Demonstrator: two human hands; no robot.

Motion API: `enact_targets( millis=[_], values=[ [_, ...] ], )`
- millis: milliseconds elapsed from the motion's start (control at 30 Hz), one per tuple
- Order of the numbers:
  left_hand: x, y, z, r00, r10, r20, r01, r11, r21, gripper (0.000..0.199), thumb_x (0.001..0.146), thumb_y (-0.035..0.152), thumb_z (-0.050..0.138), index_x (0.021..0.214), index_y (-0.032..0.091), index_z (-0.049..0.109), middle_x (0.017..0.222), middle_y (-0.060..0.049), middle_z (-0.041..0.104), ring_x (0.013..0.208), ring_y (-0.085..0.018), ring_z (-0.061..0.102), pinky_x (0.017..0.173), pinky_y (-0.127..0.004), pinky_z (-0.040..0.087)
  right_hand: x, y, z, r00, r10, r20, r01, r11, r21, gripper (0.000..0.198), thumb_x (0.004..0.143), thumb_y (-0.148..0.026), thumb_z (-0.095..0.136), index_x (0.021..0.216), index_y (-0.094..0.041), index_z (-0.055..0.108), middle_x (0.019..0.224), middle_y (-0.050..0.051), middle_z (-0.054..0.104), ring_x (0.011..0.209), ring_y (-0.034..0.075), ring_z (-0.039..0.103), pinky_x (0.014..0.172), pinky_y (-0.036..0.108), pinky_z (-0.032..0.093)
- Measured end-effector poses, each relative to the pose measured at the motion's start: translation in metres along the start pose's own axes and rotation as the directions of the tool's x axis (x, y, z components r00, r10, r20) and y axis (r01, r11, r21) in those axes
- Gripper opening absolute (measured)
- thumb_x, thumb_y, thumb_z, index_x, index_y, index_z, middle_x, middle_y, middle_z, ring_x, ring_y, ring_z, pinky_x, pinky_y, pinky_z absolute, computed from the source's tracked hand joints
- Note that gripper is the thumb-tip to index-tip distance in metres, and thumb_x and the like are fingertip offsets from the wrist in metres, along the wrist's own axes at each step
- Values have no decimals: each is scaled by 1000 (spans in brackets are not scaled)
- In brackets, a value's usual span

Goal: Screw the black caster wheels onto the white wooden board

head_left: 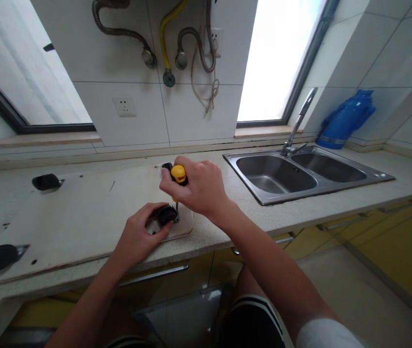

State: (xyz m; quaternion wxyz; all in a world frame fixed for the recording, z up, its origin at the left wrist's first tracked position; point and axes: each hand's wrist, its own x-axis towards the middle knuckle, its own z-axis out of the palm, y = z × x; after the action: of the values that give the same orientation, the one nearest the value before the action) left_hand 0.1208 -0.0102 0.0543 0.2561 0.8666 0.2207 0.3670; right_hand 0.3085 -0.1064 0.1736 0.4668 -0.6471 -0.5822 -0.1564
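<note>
- Right hand (202,186): fist wrapped around screwdriver (178,174); rounded yellow-and-black grip, thin metal shaft, near vertical, at the caster's base.
- Left hand (141,233): thumb and fingers pinching caster (166,215); black, rounded, smooth, at the board's near right corner.
- Board (78,212): pale, flat, rounded corner, small dark holes; lies on counter (209,237), speckled, stone-like.
- Sink (263,197): double-bowl, grey metal, right of board.

Right hand (199,186) clenched, left hand (139,238) curled
</note>
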Motion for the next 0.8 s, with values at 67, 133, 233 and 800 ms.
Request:
enact_targets(
  millis=[67,133,233,800],
  values=[
    [-1,-2,0,1000,-5,1,5,999,-33,39,94,41,80,129,25,74,120,-8,85,106,-28,82,102,-45,67,-1,-4,-1,999,-27,43,27,1000,0,42,100,-55,71,76,-24,55,66,-3,54,61,14,42,63,33,21],
    [0,-2,1,1000,-19,11,20,996,-82,41,95,41,81,132,25,73,122,-8,84,109,-28,82,105,-45,67,-2,-6,-3,994,-74,77,72,997,36,29,104,-47,68,88,-24,63,87,-1,68,71,14,53,64,32,27],
    [1,-1,0,998,-62,9,62,988,-143,41,95,47,84,129,25,74,125,-9,84,112,-29,82,107,-46,66,-2,-5,-13,975,-181,131,175,983,54,18,114,-38,55,110,-24,66,111,0,75,83,14,60,68,32,33],
    [3,-4,-2,978,-196,77,210,930,-302,51,90,56,90,128,24,77,125,-10,85,115,-33,81,113,-55,63,50,-43,-61,503,-285,816,598,796,-91,25,116,-33,59,138,-22,61,135,10,81,102,25,72,67,34,28]
  ],
)
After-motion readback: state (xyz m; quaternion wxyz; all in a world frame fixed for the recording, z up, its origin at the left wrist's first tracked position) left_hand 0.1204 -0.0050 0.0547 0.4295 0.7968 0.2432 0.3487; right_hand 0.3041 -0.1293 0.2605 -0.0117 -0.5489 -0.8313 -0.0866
